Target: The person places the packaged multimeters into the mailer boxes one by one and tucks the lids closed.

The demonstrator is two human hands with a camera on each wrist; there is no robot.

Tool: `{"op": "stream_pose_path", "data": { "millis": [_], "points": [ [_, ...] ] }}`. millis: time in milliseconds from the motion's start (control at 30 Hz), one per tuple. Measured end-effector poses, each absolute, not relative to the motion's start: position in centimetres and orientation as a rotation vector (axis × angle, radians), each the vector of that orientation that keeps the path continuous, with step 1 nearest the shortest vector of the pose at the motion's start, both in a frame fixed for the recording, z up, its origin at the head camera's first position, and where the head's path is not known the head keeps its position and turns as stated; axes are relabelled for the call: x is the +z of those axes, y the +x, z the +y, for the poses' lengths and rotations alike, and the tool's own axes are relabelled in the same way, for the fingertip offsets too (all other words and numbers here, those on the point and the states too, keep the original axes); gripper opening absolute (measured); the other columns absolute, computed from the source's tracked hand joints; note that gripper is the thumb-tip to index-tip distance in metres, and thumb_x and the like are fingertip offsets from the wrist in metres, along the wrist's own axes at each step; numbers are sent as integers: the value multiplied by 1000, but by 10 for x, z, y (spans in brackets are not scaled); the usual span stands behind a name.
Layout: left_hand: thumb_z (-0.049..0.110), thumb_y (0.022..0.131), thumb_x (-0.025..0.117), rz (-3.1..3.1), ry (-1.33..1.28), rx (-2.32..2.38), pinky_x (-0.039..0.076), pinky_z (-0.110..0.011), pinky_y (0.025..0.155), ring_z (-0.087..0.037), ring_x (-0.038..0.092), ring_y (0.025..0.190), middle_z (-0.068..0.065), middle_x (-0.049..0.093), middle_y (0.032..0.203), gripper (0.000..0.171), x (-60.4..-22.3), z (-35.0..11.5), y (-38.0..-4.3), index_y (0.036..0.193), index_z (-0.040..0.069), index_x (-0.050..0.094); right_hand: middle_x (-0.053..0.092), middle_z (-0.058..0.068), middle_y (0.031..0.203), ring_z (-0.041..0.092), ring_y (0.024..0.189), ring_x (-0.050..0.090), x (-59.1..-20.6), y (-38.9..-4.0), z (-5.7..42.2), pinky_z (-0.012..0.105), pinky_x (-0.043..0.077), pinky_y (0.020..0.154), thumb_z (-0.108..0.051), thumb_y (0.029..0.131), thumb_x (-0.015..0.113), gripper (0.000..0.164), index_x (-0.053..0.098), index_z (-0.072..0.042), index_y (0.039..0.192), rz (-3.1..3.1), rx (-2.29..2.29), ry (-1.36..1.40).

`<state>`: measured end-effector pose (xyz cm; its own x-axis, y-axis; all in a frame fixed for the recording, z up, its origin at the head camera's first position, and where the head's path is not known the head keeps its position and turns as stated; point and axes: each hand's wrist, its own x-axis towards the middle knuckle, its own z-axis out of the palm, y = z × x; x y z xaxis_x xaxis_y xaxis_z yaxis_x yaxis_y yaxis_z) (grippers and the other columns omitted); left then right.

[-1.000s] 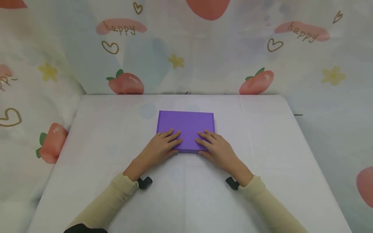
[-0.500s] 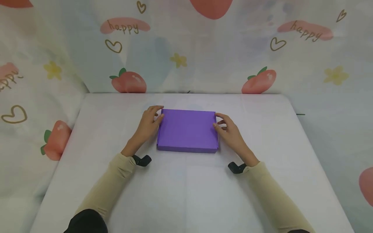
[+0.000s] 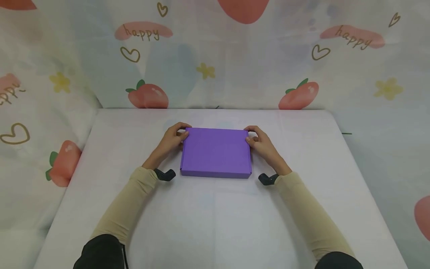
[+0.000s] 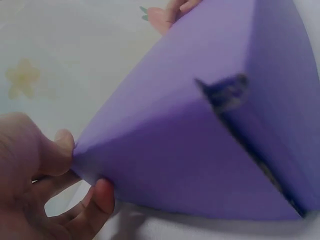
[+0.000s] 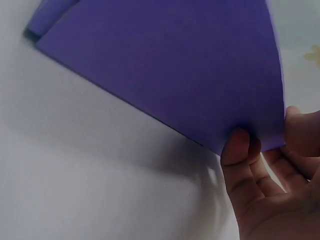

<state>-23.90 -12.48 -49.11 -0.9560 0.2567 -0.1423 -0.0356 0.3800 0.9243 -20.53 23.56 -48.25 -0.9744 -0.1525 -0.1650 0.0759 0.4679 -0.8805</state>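
A flat purple cardboard box (image 3: pixel 216 153), its lid down, lies mid-table in the head view. My left hand (image 3: pixel 170 142) holds its far left corner, thumb on the near side of the corner and a finger reaching behind it. At the far right corner my right hand (image 3: pixel 264 145) grips in a mirrored way. Close up in the left wrist view, the box (image 4: pixel 165 150) shows a side wall and a folded cardboard edge, with the left hand's fingertips (image 4: pixel 104 195) against the wall. The right wrist view shows the right hand's fingertips (image 5: pixel 236 145) pressing the box's side.
A white cloth covers the table (image 3: pixel 215 220). Behind it and on both sides hangs a patterned curtain (image 3: pixel 235 56) with peaches, hearts and flowers. A black wrist mount (image 3: pixel 165 175) sits on the left wrist, another mount (image 3: pixel 267 179) on the right.
Both hands have left the lid's near part, where they lay flat, moved outward and away to the far corners, and taken hold there. The box has hardly moved.
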Motion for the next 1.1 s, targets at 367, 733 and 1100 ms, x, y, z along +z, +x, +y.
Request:
{"op": "stream_pose_path", "data": {
  "millis": [367,733,1100],
  "points": [
    [15,106,60,2393,173,1665,53,-24,65,-22,64,99,-16,60,146,35,-492,-118,-238,141,11,62,50,16,155,8,85,60,-478,-201,236,17,49,74,-11,106,55,44,52,-12,149,2564,-1528,26],
    [22,105,63,2414,68,1620,60,-46,99,-38,64,130,-22,56,151,55,-490,-127,-208,153,2,47,61,24,143,27,95,73,-486,-168,236,29,63,71,-29,108,59,49,52,-2,148,2688,-1481,4],
    [20,101,69,2352,25,1571,59,-45,100,-36,66,129,-22,56,151,59,-488,-130,-176,153,2,48,60,19,147,34,115,70,-487,-143,229,22,61,78,-28,105,64,50,53,-6,148,2546,-1562,110]
  ]
}}
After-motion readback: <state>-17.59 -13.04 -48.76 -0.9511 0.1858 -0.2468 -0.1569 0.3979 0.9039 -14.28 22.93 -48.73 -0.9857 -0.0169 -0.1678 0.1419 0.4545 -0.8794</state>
